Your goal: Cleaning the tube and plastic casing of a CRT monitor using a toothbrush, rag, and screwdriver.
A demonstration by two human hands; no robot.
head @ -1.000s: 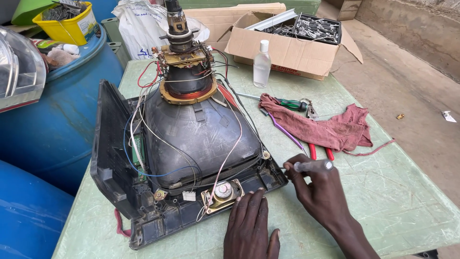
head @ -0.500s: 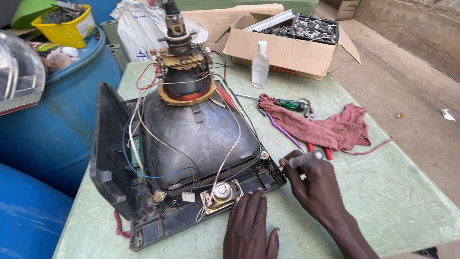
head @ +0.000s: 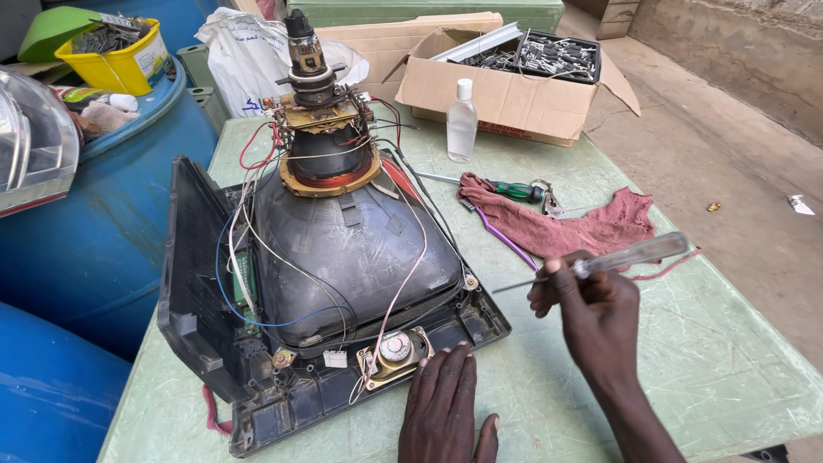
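Nearest the camera, the left hand (head: 446,403) lies flat, palm down and fingers spread, on the green table (head: 729,360), its fingertips touching the lower edge of the black plastic front frame (head: 257,411); it holds nothing, only presses and steadies; just beyond its fingertips sits a small round speaker (head: 396,350) in a brass-coloured bracket. To the right, the right hand (head: 591,304) is closed around a clear-handled screwdriver (head: 630,255), raised a little above the table, the thin shaft pointing left toward the frame's right corner but not touching it. Between and beyond the hands stands the picture tube (head: 351,249), face down in the frame, its dark glass funnel rising to a copper-wound deflection yoke (head: 330,167) and a slim neck with a small circuit board on top. The tube looks heavy and rigid, its glass fragile, the neck most of all; I judge it is best held low, by the wide funnel or the frame, never by the neck or the loose red, white and blue wires. Farther off lie a red rag (head: 557,225), a green-handled screwdriver (head: 514,190), a clear bottle (head: 462,120) and a cardboard box (head: 514,86) of metal parts.
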